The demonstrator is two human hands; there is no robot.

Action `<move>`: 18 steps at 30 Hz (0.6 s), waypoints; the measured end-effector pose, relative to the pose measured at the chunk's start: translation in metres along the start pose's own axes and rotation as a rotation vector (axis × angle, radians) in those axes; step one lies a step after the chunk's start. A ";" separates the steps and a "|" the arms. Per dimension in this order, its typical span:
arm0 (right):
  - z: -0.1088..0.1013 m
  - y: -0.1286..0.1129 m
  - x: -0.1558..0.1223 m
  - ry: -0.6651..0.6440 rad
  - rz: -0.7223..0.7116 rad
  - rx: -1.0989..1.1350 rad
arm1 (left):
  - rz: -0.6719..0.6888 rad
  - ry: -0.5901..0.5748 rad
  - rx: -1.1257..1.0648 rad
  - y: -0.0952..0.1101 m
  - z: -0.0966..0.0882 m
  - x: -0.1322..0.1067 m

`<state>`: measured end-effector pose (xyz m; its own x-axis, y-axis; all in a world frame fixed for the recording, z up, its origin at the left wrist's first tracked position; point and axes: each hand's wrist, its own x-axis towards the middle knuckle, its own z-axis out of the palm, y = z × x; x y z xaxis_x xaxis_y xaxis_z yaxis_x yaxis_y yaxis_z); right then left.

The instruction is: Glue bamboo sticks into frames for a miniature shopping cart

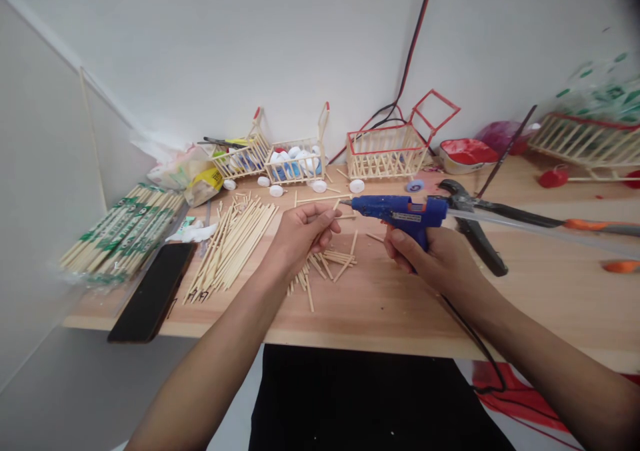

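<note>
My right hand (425, 251) grips a blue hot glue gun (400, 212) by its handle, with a long clear glue stick (500, 220) sticking out of its back. The nozzle points left. At its tip my left hand (311, 228) pinches a short wooden stick (337, 205) between thumb and fingers. Whether nozzle and stick touch, I cannot tell. Behind the left hand, thin sticks (320, 198) lie on the table as part of a frame. Below that hand is a loose pile of short cut sticks (343, 258).
Longer sticks (245, 238), wrapped chopsticks (133, 231) and a black phone (153, 291) lie to the left. Small stick carts (385, 158) stand along the wall. Black cutters (465, 204) with orange-grey handles lie at right, near a red paint bowl (467, 154). The gun's cord (475, 338) hangs over the front edge.
</note>
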<state>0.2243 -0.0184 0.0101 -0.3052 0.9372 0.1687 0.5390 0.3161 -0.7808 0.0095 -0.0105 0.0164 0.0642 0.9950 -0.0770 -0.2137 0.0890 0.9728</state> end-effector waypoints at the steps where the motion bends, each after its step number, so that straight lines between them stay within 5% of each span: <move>1: 0.000 0.000 0.000 0.002 0.002 -0.005 | 0.000 0.000 -0.002 0.000 0.000 0.000; 18: -0.001 -0.006 0.001 0.035 -0.007 -0.023 | 0.006 -0.005 0.009 0.000 0.001 -0.001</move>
<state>0.2215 -0.0190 0.0157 -0.2817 0.9393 0.1958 0.5545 0.3259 -0.7657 0.0100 -0.0114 0.0167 0.0675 0.9953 -0.0701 -0.2053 0.0826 0.9752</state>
